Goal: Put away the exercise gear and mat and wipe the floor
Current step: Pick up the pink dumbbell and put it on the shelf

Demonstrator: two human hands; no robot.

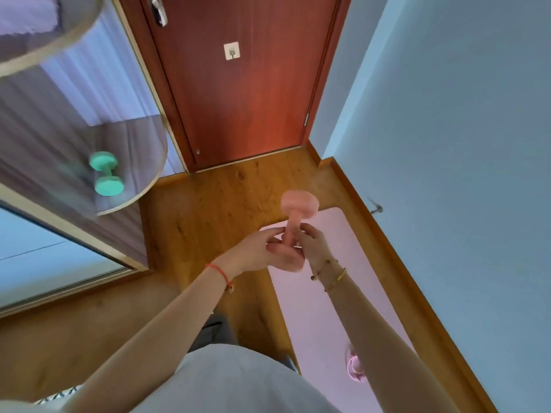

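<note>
A pink dumbbell (299,204) hangs in the air over the near end of a pale pink mat (325,305). Both hands hold it: my left hand (253,251) grips from the left around its lower end, and my right hand (313,242) pinches the handle from the right. A green dumbbell (106,173) lies on the lower rounded shelf (140,189) at the left. The mat lies flat on the wooden floor (214,204) along the right wall. A small pink ring-like item (354,368) sits on the mat, partly hidden by my right forearm.
A red-brown closed door (238,99) stands ahead. The rounded shelf unit has an upper tier (59,40) at top left. A pale blue wall (462,174) with a wooden skirting board runs along the right. A light panel (44,257) borders the floor at the left.
</note>
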